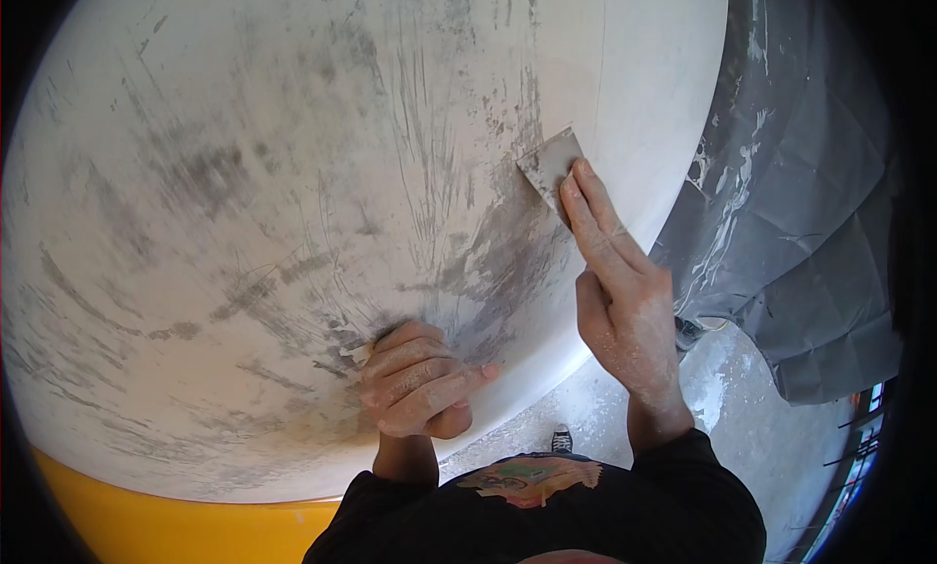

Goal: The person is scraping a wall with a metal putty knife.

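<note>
A large rounded white shell [241,125] with grey smears and scratches curves before me. My right hand [622,293], dusted with white, grips a thin flat grey scraper blade [550,167]. Two fingers lie extended along the blade, whose far edge is at the shell's surface, beside a grey smeared patch [512,249]. Lower and to the left, my left hand [421,381] is curled close against the shell, its knuckles dusty. Its palm is hidden, so whether it holds anything does not show.
A yellow surface [183,524] borders the shell at lower left. Dark grey sheeting [812,271] with white drips hangs in folds on the right. Below lies a pale, stained floor [747,417], where one dark sneaker [561,439] shows.
</note>
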`<action>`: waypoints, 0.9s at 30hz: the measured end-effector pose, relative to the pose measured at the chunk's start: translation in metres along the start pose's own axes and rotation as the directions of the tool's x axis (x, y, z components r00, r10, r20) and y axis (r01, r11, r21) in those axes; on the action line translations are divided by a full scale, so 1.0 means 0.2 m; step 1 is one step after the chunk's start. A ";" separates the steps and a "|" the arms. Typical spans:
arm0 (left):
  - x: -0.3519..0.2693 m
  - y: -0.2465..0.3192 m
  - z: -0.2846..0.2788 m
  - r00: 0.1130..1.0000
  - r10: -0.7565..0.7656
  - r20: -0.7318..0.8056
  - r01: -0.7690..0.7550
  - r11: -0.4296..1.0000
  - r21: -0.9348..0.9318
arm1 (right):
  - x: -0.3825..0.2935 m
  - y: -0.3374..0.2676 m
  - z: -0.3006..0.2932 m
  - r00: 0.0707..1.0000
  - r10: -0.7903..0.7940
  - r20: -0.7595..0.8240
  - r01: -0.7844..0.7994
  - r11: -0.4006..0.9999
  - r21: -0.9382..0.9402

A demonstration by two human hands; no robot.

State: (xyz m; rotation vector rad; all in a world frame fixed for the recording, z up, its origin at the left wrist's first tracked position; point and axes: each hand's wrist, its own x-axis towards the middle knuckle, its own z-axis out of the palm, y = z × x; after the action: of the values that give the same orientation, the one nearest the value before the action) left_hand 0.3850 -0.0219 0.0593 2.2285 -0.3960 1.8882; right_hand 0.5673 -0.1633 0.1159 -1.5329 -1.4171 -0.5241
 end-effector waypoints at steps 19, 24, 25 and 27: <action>0.05 0.02 0.00 1.000 0.004 0.003 -0.004 1.000 -0.005 | -0.03 0.01 0.00 1.000 -0.005 -0.010 0.005 1.000 -0.005; 0.03 0.01 0.02 1.000 0.005 -0.019 -0.005 1.000 0.002 | 0.00 0.01 -0.01 1.000 0.006 -0.004 -0.006 1.000 0.020; 0.03 0.01 0.02 1.000 0.006 -0.015 -0.006 1.000 0.007 | -0.02 0.00 -0.01 1.000 0.013 0.005 -0.013 1.000 0.017; 0.02 0.02 0.01 1.000 0.010 -0.013 -0.010 1.000 0.011 | -0.04 0.00 -0.01 1.000 0.018 0.012 -0.019 1.000 0.013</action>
State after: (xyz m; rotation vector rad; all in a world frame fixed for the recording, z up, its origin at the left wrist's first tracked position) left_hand 0.3873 -0.0261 0.0632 2.2236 -0.3966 1.9133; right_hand 0.5667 -0.1684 0.1102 -1.5398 -1.4114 -0.4944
